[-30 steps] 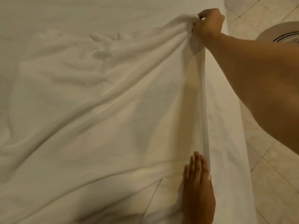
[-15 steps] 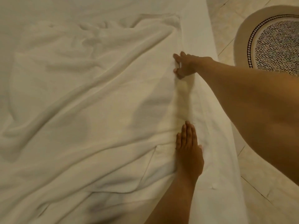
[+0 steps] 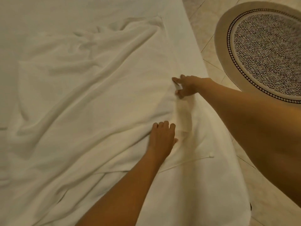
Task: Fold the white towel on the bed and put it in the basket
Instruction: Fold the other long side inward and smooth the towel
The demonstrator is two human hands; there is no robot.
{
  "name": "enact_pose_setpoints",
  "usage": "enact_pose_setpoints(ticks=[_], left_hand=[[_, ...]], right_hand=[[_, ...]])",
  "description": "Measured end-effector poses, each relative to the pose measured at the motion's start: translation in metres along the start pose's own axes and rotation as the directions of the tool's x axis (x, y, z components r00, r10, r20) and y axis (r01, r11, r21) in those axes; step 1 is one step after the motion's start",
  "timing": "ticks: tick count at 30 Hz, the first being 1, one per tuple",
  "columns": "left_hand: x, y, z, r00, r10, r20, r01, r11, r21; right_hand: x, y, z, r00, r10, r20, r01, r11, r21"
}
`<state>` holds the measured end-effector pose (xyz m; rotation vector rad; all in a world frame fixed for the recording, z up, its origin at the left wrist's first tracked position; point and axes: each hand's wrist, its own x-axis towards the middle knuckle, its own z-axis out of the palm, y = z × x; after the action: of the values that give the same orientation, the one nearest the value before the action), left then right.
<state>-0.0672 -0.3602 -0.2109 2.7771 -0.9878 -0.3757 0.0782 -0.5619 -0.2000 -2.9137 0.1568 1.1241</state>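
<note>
The white towel (image 3: 91, 98) lies spread and wrinkled over the white bed (image 3: 177, 25), its right edge running along the bed's right side. My right hand (image 3: 187, 86) sits on that right edge with thumb and forefinger pinching the cloth. My left hand (image 3: 162, 137) rests palm down on the towel nearer to me, fingers curled and bunching the fabric. A seam of the towel's near corner (image 3: 210, 156) shows to the right of my left wrist. No basket is in view.
A round rug (image 3: 263, 51) with a beige border and a black-and-white pattern lies on the tiled floor (image 3: 205, 22) to the right of the bed. The bed's right edge drops off just past my right hand.
My right hand let go of the lifted far corner, which now lies flat, and came down along the right edge. My left hand's fingers went from flat to curled into the cloth.
</note>
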Motion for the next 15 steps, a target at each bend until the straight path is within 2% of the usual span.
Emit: enact_pose_setpoints(ticks=[3, 6, 8, 10, 12, 14, 15], left_hand=[[0.004, 0.006, -0.014, 0.998, 0.041, 0.05, -0.036, 0.995, -0.088], [0.006, 0.036, -0.018, 0.991, -0.009, 0.132, 0.043, 0.967, -0.253], [0.001, 0.058, -0.013, 0.985, -0.096, 0.146, 0.149, 0.897, -0.417], [-0.009, 0.069, -0.004, 0.97, -0.184, 0.158, 0.242, 0.772, -0.588], [-0.024, 0.074, 0.0, 0.971, -0.136, 0.198, 0.236, 0.681, -0.693], [-0.038, 0.072, 0.005, 0.972, -0.047, 0.232, 0.206, 0.653, -0.729], [-0.043, 0.069, 0.006, 0.975, -0.049, 0.217, 0.197, 0.64, -0.742]], right_hand=[[-0.019, 0.0, 0.018, 1.0, 0.001, -0.018, -0.001, 0.999, 0.035], [-0.037, 0.006, 0.032, 0.999, 0.013, -0.034, -0.011, 0.998, 0.064], [-0.049, 0.012, 0.037, 0.995, 0.051, -0.089, -0.041, 0.994, 0.104], [-0.059, 0.017, 0.043, 0.98, 0.118, -0.161, -0.083, 0.975, 0.208], [-0.067, 0.021, 0.051, 0.967, 0.176, -0.185, -0.098, 0.925, 0.368], [-0.073, 0.022, 0.063, 0.955, 0.209, -0.21, -0.085, 0.874, 0.479], [-0.076, 0.023, 0.07, 0.944, 0.227, -0.238, -0.075, 0.853, 0.516]])
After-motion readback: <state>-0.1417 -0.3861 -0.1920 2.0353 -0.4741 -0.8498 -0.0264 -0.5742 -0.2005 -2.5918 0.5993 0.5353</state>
